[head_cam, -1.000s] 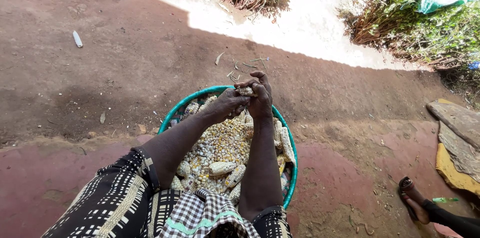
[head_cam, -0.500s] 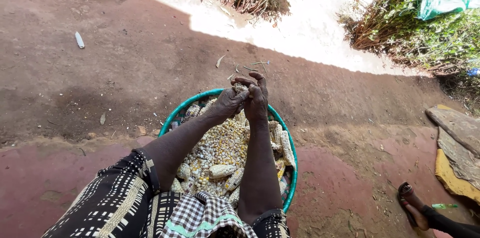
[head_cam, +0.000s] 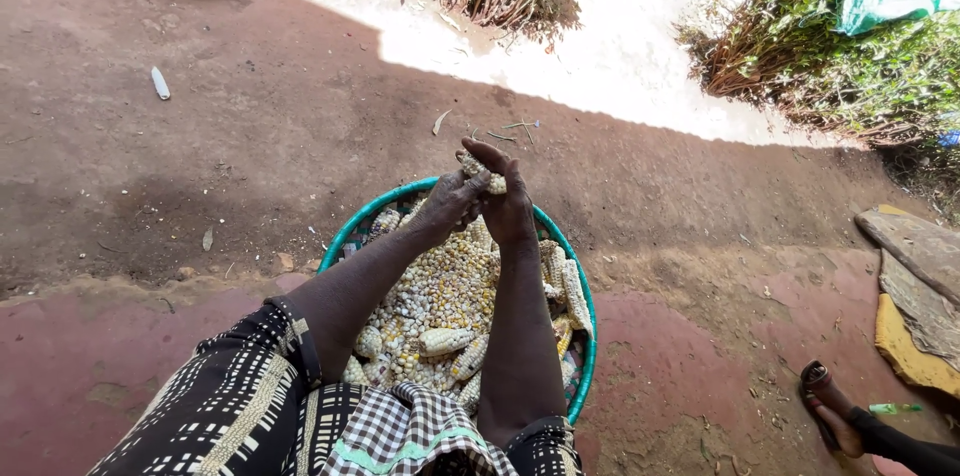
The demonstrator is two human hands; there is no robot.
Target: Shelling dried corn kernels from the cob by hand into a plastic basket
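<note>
while over basin (head_cam: 352, 228), hands (head_cam: 485, 198) cupping cob (head_cam: 476, 169)

We extend both forearms forward from the bottom of the view, converging until the hands meet. Our left hand (head_cam: 452, 198) is curled, knuckles up, fingers folded inward in a closed grip. Our right hand (head_cam: 508, 204) stands more upright, palm turned toward the left hand, fingers raised and slightly bent, thumb side uppermost. The two hands touch each other at the fingers. Both wrists are held fairly straight. Patterned black-and-white sleeves cover our upper arms; the forearms are bare.
</note>
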